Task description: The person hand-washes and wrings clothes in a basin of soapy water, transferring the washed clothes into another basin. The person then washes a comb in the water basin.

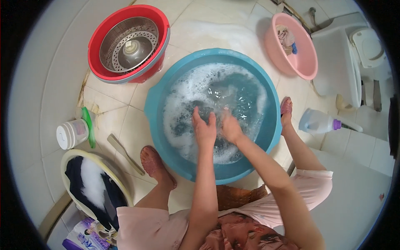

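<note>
Both hands are over a large blue basin (153,121) of foamy water (246,96). My left hand (204,131) dips its fingertips at the near middle of the water, thumb and fingers apart. No object shows between them. Right beside it, my right hand (231,127) is smeared by motion and splashing, so its fingers do not show clearly. Around the fingertips the water looks dark; whether cloth lies beneath the surface I cannot tell. White suds (177,100) gather mostly along the left side of the basin.
A red bucket (95,68) with a metal spin basket stands far left. Far right, a pink basin (306,64) holds crumpled cloth. Dark sudsy clothes fill a cream basin (68,156) near left. A white tub (73,134), a brush (125,154) and a purple-capped bottle (316,121) are nearby.
</note>
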